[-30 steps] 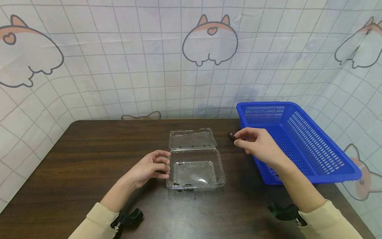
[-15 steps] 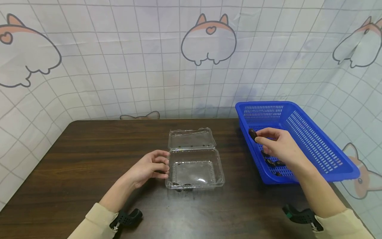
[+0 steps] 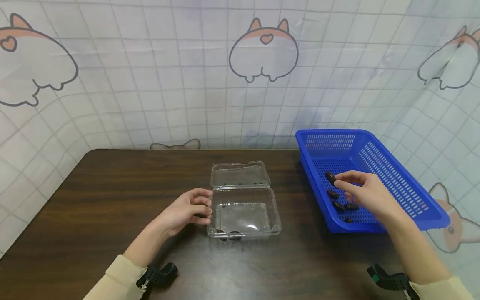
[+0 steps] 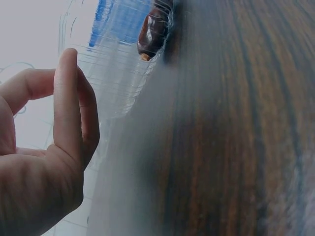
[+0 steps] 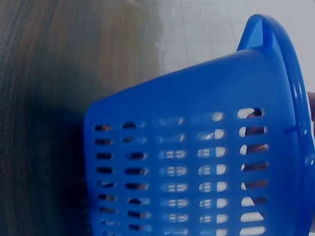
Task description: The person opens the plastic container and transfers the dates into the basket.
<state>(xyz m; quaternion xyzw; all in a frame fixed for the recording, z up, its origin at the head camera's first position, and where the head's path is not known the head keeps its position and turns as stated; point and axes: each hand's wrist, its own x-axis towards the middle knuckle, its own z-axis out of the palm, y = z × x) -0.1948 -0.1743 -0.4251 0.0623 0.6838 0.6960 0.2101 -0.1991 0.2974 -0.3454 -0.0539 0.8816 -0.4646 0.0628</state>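
In the head view my right hand (image 3: 365,192) pinches a dark brown date (image 3: 331,178) between fingertips and thumb, over the blue basket (image 3: 420,223). Several other dates, one of them a date (image 3: 338,206) near the front left, lie on the basket floor. My left hand (image 3: 189,211) rests its fingers against the left side of a clear plastic clamshell box (image 3: 245,214), whose lid (image 3: 241,174) is folded back. Dates show through the box's front wall, including a glossy date (image 4: 153,33) in the left wrist view. The basket's wall mostly hides my right hand in the right wrist view.
All of this stands on a dark wood-grain table (image 3: 123,187). A white grid-patterned cloth (image 3: 180,91) with cartoon animals hangs behind and at both sides. The basket's raised rim stands along the right, under my right forearm.
My right hand has moved right with the date, from beside the basket's left rim to inside above its floor. The left hand and the box have stayed put.
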